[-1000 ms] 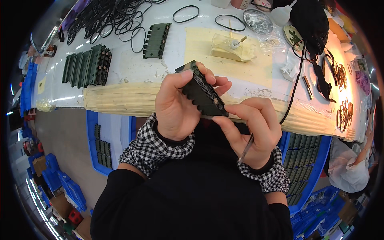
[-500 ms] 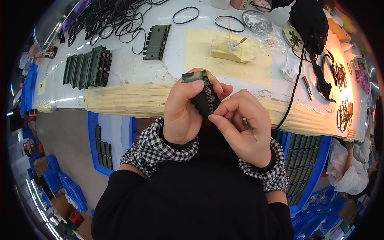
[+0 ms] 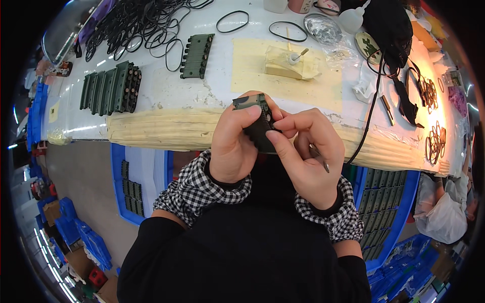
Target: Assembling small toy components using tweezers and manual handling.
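While the left hand (image 3: 234, 140) clasps a green toy tank hull (image 3: 246, 103) above the front edge of the white workbench (image 3: 156, 91), thumb over its top, the right thumb and forefinger pinch at its wheeled side; the right hand (image 3: 317, 154) also cradles a slim metal tool (image 3: 326, 165). Step in hand, apparently: seating something along the wheels, too covered to identify. That calls for a steady left hold and careful fingertip pressure. Similar hulls (image 3: 108, 90) stand toward the left end, black loops (image 3: 134, 28) toward the far edge.
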Demonstrator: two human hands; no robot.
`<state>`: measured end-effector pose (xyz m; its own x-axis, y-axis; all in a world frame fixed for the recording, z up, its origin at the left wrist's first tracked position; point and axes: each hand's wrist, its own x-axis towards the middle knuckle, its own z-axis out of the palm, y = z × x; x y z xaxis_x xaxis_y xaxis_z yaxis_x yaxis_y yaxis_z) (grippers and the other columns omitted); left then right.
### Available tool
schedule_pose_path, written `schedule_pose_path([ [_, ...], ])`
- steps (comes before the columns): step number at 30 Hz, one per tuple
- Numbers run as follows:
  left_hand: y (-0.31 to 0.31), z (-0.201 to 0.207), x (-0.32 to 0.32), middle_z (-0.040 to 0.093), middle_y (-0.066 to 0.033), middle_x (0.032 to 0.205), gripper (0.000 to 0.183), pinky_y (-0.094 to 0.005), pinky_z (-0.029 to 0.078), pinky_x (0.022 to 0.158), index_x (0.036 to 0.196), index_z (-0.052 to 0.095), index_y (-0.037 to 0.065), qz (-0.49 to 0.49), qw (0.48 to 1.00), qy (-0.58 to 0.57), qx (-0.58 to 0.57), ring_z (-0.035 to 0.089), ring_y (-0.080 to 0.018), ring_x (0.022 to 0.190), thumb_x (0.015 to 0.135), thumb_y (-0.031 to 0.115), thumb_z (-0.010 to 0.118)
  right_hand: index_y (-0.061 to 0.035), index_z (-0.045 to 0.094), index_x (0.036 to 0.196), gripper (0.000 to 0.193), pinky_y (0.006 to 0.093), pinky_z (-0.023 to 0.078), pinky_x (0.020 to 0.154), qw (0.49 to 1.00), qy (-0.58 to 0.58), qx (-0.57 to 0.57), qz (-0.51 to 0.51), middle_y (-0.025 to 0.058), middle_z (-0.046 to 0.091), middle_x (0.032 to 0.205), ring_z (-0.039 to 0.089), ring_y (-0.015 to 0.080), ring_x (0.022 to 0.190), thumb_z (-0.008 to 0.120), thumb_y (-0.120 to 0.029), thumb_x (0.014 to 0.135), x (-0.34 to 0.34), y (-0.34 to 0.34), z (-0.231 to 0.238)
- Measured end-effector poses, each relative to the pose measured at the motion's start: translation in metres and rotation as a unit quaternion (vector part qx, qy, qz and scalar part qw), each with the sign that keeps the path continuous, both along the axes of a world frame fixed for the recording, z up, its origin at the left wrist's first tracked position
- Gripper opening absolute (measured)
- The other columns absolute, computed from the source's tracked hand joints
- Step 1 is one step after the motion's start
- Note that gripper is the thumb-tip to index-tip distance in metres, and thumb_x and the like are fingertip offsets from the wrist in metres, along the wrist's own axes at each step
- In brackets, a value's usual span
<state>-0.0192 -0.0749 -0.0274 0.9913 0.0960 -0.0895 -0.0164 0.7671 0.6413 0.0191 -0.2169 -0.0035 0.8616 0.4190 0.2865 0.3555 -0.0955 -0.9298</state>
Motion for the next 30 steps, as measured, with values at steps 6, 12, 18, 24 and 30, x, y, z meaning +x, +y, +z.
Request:
schedule_pose_path([
  [6,0.008,0.003,0.004,0.059,-0.0084,0.092,0.026,-0.0505,0.039,0.106,0.100,0.054,0.005,-0.016,0.991,0.029,-0.127,0.059,-0.0255,0.096,0.089,0.028,0.048,-0.0025,0.066,0.088,0.028,0.0291,0.050,0.050,0.968,-0.245,-0.036,-0.044,0.0084,0.063,0.082,0.063,0.0185,0.061,0.083,-0.009,0.067,-0.004,-0.011,-0.019],
  [12,0.013,-0.003,0.006,0.061,-0.0081,0.094,0.025,-0.0518,0.038,0.108,0.103,0.055,0.006,-0.036,0.976,0.019,-0.215,0.060,-0.0259,0.100,0.090,0.027,0.049,-0.0024,0.069,0.091,0.028,0.0279,0.047,0.049,0.935,-0.334,-0.094,-0.075,0.0079,0.068,0.083,0.063,0.0190,0.060,0.082,-0.014,0.069,-0.009,-0.019,-0.029],
  [18,0.017,-0.005,0.003,0.060,-0.0087,0.096,0.026,-0.0507,0.037,0.109,0.106,0.055,0.005,-0.052,0.965,0.024,-0.255,0.059,-0.0257,0.101,0.090,0.026,0.050,-0.0019,0.070,0.095,0.028,0.0249,0.044,0.050,0.896,-0.412,-0.152,-0.062,0.0072,0.069,0.087,0.063,0.0156,0.061,0.080,-0.015,0.072,-0.008,-0.024,-0.028],
  [24,0.017,-0.007,0.004,0.057,-0.0060,0.094,0.025,-0.0485,0.035,0.111,0.102,0.055,0.007,-0.065,0.963,0.026,-0.260,0.057,-0.0228,0.096,0.089,0.028,0.049,-0.0029,0.070,0.097,0.032,0.0252,0.044,0.051,0.921,-0.370,-0.118,-0.035,0.0062,0.068,0.089,0.062,0.0150,0.063,0.082,-0.019,0.071,-0.009,-0.026,-0.027],
  [30,0.014,-0.002,0.005,0.054,-0.0018,0.087,0.022,-0.0503,0.031,0.113,0.096,0.053,0.011,-0.095,0.966,0.006,-0.242,0.056,-0.0191,0.087,0.087,0.031,0.049,-0.0047,0.069,0.099,0.032,0.0249,0.043,0.051,0.922,-0.377,-0.086,-0.027,0.0052,0.068,0.089,0.060,0.0147,0.062,0.081,-0.015,0.072,-0.010,-0.028,-0.031],
])
